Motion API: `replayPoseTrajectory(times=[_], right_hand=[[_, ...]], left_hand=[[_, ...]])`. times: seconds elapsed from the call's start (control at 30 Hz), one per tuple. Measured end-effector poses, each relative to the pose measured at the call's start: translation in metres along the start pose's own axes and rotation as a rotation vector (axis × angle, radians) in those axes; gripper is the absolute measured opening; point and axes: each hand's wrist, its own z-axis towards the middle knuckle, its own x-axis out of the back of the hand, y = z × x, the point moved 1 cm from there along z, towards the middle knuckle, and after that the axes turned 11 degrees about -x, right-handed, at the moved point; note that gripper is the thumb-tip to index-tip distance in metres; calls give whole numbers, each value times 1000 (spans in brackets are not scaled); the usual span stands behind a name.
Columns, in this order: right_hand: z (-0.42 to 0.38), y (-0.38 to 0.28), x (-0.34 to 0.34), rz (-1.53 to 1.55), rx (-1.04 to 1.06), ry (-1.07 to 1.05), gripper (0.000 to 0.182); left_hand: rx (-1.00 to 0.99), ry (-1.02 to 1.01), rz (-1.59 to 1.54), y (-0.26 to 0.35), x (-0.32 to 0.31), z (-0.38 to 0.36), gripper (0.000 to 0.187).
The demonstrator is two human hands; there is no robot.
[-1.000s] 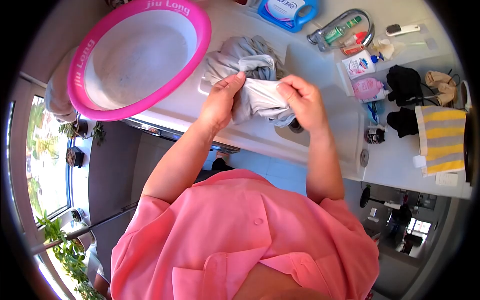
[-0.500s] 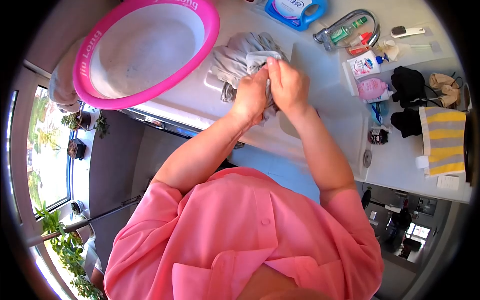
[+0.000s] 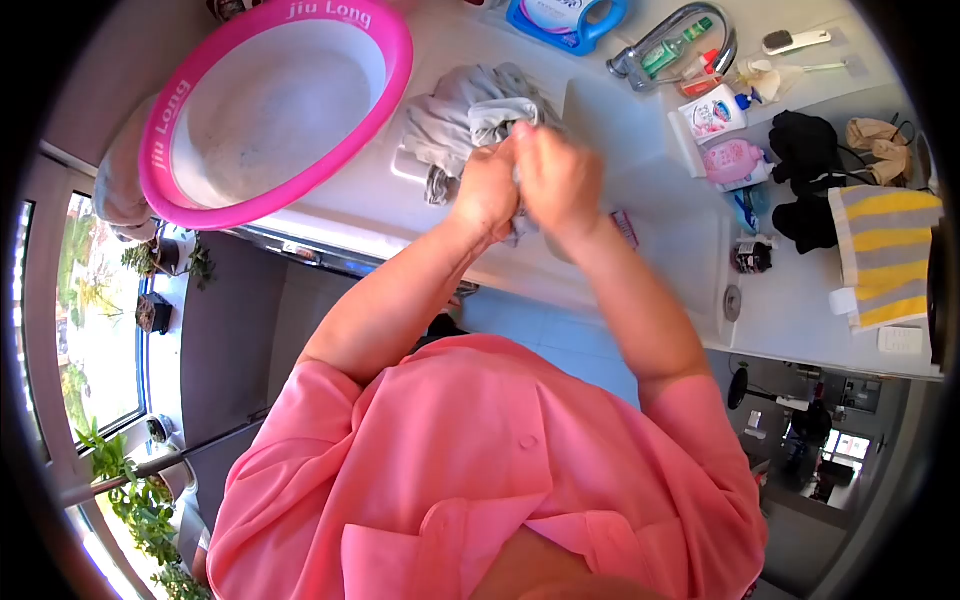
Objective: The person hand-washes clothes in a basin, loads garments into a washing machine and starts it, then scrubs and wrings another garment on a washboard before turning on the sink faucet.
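While both hands sit pressed together over the white sink (image 3: 640,150), I see my left hand (image 3: 487,190) and right hand (image 3: 560,180) each with the grip closed on a bunch of the grey garment (image 3: 465,110). Fingers of both are curled into the cloth, knuckle to knuckle, and motion blur smears their outlines so I cannot tell single fingers apart. Most of the grey garment lies heaped on the white counter (image 3: 350,215) just beyond my left hand, at the sink's edge, with a fold running into the two fists and a small end hanging below them. To the left of the heap sits a pink basin (image 3: 160,130), tilted, its pale inside facing me. Past the sink a curved tap (image 3: 690,20) stands by a blue detergent bottle (image 3: 565,18), a white pump bottle (image 3: 712,115) and a pink bottle (image 3: 735,158). Further right lie dark cloths (image 3: 810,150) and a yellow and grey striped towel (image 3: 885,250). My pink shirt (image 3: 480,480) fills the lower part of the view
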Motion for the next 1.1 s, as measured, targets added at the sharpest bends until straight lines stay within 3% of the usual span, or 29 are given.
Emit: replayPoseTrajectory(times=[0.1,0.17,0.2,0.23,0.3,0.43,0.53,0.7,0.73,0.77,0.83,0.87,0.9,0.93,1.0,1.03,1.1], right_hand=[[-16,-26,7,106,183,12,20],[2,12,2,8,20,-1,24],[17,26,8,-71,-351,-140,31],[20,32,14,25,-380,-101,39],[21,37,21,484,-553,19,42],[13,12,47,794,-564,39,40],[11,2,51,951,-467,73,37],[4,-41,57,707,-339,-39,31],[-1,-44,53,534,-203,-181,26],[0,-55,49,227,112,-134,26],[11,-39,27,227,250,106,26],[25,-26,26,55,-51,31,24],[36,-25,28,34,-43,18,27],[31,-36,26,28,104,39,27],[26,-54,23,25,349,86,26],[27,-59,22,30,435,103,26],[54,-49,19,-9,371,107,29]], left_hand=[[-110,-115,-68,-7,14,8,34],[-34,91,-120,13,-19,-15,33],[-124,23,-86,-2,-18,-8,33],[-66,18,42,14,-23,-19,34],[-143,162,-83,23,-21,-11,36],[-254,144,-136,36,-14,-15,43],[-282,159,-77,38,-13,-15,45],[-259,108,-136,37,-10,-4,43],[-234,95,-153,37,-9,-2,41],[-270,93,19,38,-9,-3,38],[-114,-3,-211,42,-20,-13,35],[-272,129,-106,44,-40,-25,34],[-293,51,-94,35,-34,-15,35],[-215,28,-92,36,-24,-11,35],[-250,-56,-39,50,-11,-8,38],[-288,0,36,56,-13,-13,38],[-313,144,-96,67,-26,-24,39]])
